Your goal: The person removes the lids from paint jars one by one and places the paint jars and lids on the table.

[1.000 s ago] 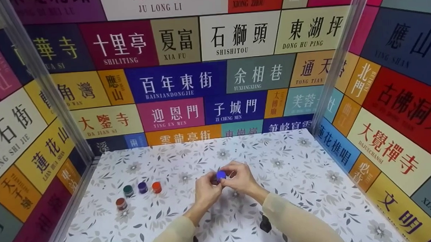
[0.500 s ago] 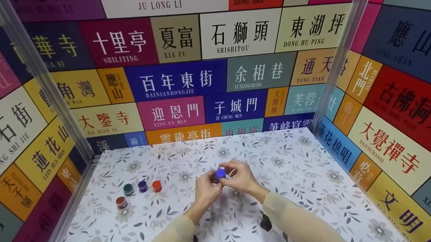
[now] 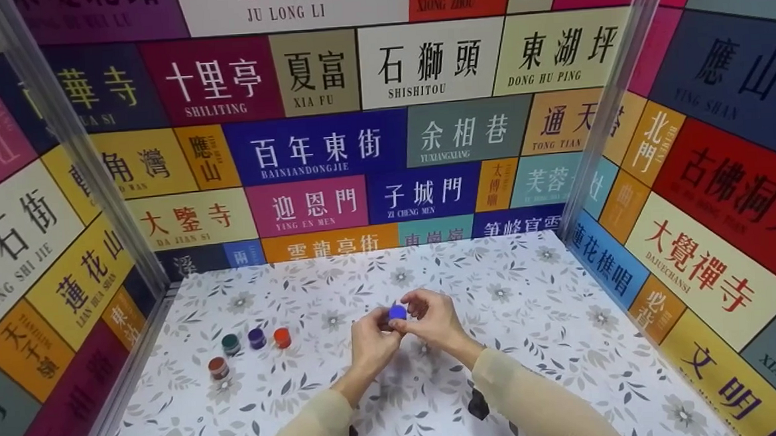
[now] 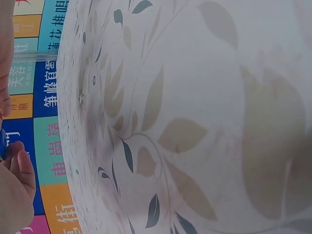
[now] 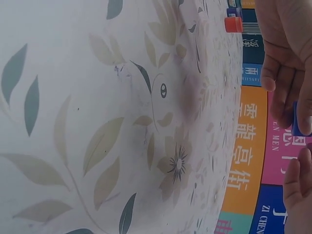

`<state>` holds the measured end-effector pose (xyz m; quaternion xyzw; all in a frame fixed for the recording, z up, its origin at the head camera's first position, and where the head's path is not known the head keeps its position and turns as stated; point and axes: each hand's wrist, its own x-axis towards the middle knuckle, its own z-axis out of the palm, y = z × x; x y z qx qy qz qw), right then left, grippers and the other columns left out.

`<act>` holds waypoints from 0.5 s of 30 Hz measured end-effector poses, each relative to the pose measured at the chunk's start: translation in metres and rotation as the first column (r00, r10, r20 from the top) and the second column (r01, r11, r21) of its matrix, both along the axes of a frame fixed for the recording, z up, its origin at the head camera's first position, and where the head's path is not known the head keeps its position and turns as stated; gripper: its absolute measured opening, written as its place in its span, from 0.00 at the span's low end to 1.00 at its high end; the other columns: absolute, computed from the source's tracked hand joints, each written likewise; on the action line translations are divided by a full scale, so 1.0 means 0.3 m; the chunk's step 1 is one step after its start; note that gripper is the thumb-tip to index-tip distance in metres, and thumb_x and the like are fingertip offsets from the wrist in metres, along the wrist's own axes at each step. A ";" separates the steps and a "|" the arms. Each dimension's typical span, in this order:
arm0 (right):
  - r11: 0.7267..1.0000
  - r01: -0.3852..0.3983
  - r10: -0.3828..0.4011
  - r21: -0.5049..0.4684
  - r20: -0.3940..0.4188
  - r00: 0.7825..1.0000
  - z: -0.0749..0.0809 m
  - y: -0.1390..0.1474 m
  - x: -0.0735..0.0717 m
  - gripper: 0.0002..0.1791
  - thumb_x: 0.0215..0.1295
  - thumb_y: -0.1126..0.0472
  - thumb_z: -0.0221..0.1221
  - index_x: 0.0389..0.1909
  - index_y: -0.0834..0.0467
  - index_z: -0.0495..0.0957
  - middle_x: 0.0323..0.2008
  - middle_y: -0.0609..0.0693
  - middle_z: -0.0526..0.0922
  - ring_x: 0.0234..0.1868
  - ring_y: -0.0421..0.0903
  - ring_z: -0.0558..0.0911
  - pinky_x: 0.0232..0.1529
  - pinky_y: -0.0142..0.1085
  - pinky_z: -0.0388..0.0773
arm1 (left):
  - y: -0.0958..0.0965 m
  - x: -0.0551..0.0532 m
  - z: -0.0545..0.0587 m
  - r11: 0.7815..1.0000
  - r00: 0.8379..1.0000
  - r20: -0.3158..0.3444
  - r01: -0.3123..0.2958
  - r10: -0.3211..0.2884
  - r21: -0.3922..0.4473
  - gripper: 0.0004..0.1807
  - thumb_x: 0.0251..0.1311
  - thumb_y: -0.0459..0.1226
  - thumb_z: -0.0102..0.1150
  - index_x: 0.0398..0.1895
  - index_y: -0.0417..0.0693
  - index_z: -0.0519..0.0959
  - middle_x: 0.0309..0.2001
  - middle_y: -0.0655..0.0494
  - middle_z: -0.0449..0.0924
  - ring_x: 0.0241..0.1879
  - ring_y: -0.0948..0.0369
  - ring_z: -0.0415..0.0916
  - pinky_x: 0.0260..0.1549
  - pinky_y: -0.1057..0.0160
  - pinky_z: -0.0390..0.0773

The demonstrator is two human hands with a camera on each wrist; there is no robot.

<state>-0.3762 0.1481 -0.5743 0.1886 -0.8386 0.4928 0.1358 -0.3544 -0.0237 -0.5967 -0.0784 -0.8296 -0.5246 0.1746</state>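
In the head view, a small blue paint pot (image 3: 397,313) is held above the table between both hands, its round end toward me. My left hand (image 3: 373,338) grips it from the left, fingers curled behind it. From the right, the thumb of my right hand (image 3: 435,318) lies on the pot's lower edge, with its bent index finger close by the upper right side. The left wrist view catches only a sliver of the blue pot (image 4: 3,144) between the hands. In the right wrist view, the left hand's thumb and fingers cover most of it.
Several more paint pots stand at the left of the table: brown (image 3: 218,368), green (image 3: 231,344), purple (image 3: 256,338) and orange (image 3: 282,337). A floral cloth (image 3: 501,358) covers the table. Walls of coloured name panels (image 3: 318,145) enclose the back and both sides.
The right hand's fingers shift slightly around the blue pot; its index finger moves from the pot's top toward its right side. The left hand stays in place. The other pots have not moved.
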 end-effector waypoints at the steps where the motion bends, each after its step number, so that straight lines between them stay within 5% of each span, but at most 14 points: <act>1: 1.000 0.007 -0.007 0.000 0.002 1.000 0.001 -0.001 0.001 0.24 0.55 0.52 0.87 0.47 0.59 0.90 0.35 0.56 0.90 0.34 0.43 0.85 0.38 0.29 0.81 | 0.001 0.001 0.001 1.000 1.000 -0.003 -0.003 0.003 -0.003 0.14 0.56 0.33 0.75 0.47 0.46 0.93 0.38 0.51 0.96 0.35 0.60 0.93 0.42 0.61 0.92; 15: 1.000 -0.022 0.023 0.021 -0.051 0.998 0.007 -0.003 -0.001 0.16 0.55 0.57 0.85 0.41 0.57 0.93 0.33 0.57 0.90 0.32 0.38 0.81 0.36 0.29 0.78 | 0.009 -0.001 -0.012 1.000 1.000 -0.025 -0.015 0.015 -0.013 0.11 0.55 0.33 0.77 0.43 0.46 0.92 0.36 0.49 0.95 0.34 0.59 0.92 0.43 0.51 0.93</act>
